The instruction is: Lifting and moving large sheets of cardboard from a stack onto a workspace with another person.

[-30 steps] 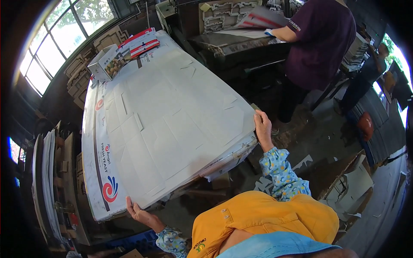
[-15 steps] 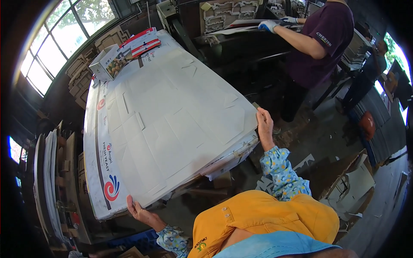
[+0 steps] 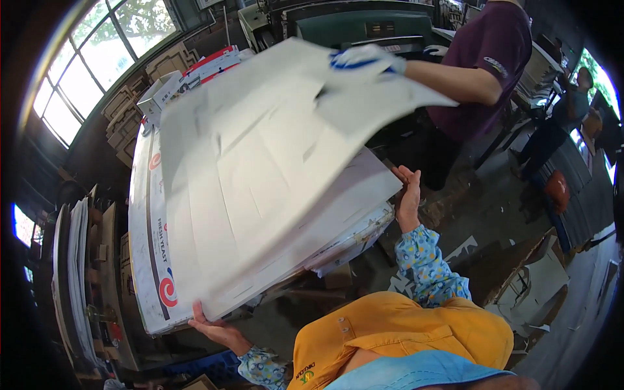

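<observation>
A large white die-cut cardboard sheet (image 3: 260, 162), blurred by motion, hangs tilted over a stack of flat sheets (image 3: 364, 188). A co-worker's gloved hand (image 3: 367, 60) is at its far right part. My left hand (image 3: 220, 331) is at the near left corner of the sheets, thumb raised against the edge and fingers stretched out. By the right corner of the stack, my right hand (image 3: 409, 198) stands upright with fingers extended, holding nothing. Printed white board (image 3: 144, 260) with red swirls shows along the stack's left side.
A printed carton (image 3: 159, 94) and red-and-white packaging (image 3: 218, 62) lie at the stack's far end. The co-worker (image 3: 481, 78) stands beside a green machine (image 3: 364, 29). Cardboard scraps (image 3: 533, 279) lie at the right; upright boards (image 3: 78, 273) lean at the left.
Another white sheet has come over the stack from the far right, with the co-worker's gloved hand on it. My right hand has opened its fingers and come off the corner; my left hand barely moved.
</observation>
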{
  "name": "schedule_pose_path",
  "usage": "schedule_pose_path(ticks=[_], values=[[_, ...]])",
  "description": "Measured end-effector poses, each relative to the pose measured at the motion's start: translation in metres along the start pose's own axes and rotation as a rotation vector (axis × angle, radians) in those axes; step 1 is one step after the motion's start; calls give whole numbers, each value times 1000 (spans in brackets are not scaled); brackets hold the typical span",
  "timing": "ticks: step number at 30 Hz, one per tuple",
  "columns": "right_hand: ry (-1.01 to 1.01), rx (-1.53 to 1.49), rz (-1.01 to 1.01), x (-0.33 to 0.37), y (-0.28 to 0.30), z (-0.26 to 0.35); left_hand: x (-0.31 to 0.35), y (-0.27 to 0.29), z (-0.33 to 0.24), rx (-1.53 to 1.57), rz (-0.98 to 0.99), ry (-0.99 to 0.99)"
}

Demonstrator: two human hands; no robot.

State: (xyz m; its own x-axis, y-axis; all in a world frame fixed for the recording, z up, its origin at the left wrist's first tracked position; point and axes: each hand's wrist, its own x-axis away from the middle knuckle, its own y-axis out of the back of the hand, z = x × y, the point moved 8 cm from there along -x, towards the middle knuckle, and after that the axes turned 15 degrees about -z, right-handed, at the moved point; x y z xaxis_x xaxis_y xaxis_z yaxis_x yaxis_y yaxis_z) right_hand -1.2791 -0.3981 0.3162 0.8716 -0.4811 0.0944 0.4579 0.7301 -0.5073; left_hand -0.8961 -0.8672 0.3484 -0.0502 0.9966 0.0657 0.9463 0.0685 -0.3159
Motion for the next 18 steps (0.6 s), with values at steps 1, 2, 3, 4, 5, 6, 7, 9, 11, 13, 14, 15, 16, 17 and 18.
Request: schedule_pose_path(ticks=[1,2,3,4,5,6,7,9,11,13,14,15,16,17,18], values=[[-62,-82,13,1,0,-5,-3,2,1,6,0,0],[-102,-125,33,2,-2,-8,-8,6,4,96,-60,37],[-92,-128,33,-2,1,-10,-10,9,9,187,-115,80],[-54,-117,68,-5,0,-10,-7,4,10,240,-5,140],[-15,-105,103,-7,1,-10,-6,4,11,246,2,145],[140,107,46,-1,4,5,-2,1,5,199,49,89],[123,96,17,1,2,4,1,-2,0,152,96,34],[151,152,26,-2,1,1,6,-6,0,190,101,99],[206,190,5,-3,0,8,17,-11,-8,150,47,70],[254,227,-11,-2,-2,14,16,-11,-8,112,57,48],[264,289,19,-3,-4,11,15,-11,-9,74,64,24],[273,352,51,-3,-8,11,14,-10,-7,74,64,28],[284,340,32,-3,-9,12,11,-9,-10,-15,72,-40],[287,343,33,-2,-8,14,11,-9,-13,-103,80,-108],[311,390,37,0,-7,14,13,-10,-12,-103,80,-107]])
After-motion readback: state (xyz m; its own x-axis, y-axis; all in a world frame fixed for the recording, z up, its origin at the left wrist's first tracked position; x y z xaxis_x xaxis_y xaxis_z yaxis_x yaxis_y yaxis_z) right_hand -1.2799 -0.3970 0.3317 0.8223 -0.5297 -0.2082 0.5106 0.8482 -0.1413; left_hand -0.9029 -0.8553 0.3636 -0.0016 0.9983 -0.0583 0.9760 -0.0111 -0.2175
